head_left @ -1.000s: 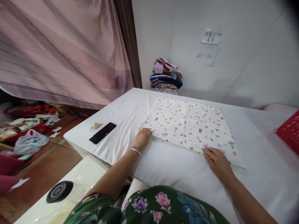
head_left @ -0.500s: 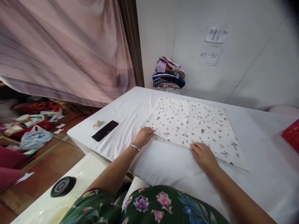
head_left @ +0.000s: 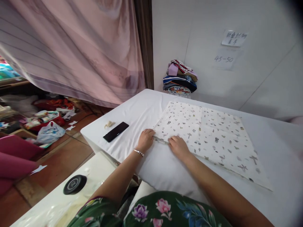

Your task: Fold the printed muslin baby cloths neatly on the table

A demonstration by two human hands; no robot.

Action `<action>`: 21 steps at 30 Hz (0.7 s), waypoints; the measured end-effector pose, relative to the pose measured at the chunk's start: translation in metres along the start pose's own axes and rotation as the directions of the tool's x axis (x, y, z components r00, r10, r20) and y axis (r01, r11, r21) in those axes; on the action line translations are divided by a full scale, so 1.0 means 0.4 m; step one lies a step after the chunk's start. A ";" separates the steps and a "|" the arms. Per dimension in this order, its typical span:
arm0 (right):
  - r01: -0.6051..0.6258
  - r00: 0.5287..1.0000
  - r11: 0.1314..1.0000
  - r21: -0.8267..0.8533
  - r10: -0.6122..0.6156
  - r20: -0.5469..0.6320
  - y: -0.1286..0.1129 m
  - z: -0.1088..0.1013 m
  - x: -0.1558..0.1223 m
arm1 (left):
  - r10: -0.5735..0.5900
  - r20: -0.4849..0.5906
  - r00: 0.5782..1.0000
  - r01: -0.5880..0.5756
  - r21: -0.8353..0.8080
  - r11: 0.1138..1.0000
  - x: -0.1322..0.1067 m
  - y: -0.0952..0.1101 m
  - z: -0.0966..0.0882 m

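A folded white cloth with small printed figures (head_left: 208, 138) lies flat on the white-covered table (head_left: 146, 110). My left hand (head_left: 145, 140) rests at the cloth's near left corner, fingers curled onto its edge. My right hand (head_left: 178, 146) lies palm down on the near edge, a hand's width to the right of the left, fingers stretched flat along the hem. A bracelet shows on my left wrist.
A black phone (head_left: 115, 131) and a small beige scrap (head_left: 109, 124) lie on the table's left part. Folded clothes (head_left: 180, 77) are stacked at the back wall. A pink curtain (head_left: 78, 53) hangs at left; bags litter the floor (head_left: 49, 132). A black round disc (head_left: 75, 184) sits on a low surface.
My right hand has slid left along the cloth's near edge, from the right part to close beside my left hand. The left hand stayed at the corner. The view has shifted left.
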State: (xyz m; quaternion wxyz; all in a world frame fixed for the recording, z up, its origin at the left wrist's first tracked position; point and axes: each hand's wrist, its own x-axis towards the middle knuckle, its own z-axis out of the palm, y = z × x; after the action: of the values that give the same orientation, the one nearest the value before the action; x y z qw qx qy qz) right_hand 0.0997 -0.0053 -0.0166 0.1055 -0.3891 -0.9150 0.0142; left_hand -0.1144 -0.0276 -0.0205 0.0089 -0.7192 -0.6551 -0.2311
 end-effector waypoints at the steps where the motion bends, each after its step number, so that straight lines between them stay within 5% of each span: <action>1: 0.013 1.000 1.000 0.012 -0.013 -0.010 -0.010 0.007 0.016 | -0.073 -0.020 0.997 0.073 -0.004 0.997 -0.004 0.000 -0.004; 7: 0.048 0.999 0.990 0.133 -0.044 -0.031 -0.068 0.032 0.108 | -0.435 -0.002 0.901 0.435 -0.007 0.900 -0.034 0.000 -0.020; 14: -0.002 0.999 0.911 0.412 0.023 -0.046 -0.104 0.060 0.188 | -0.415 0.044 0.909 0.412 0.058 0.909 -0.059 0.001 -0.021; 21: -0.187 0.962 0.727 0.661 0.270 -0.025 -0.076 0.063 0.208 | -0.408 0.062 0.911 0.404 0.073 0.912 -0.052 0.001 -0.011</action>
State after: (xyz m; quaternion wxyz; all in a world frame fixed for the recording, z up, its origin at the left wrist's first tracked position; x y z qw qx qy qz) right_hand 0.0168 0.0342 -0.0229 0.2862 -0.4378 -0.7893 0.3216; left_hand -0.1160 -0.0485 -0.0234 -0.0431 -0.5749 -0.7967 -0.1814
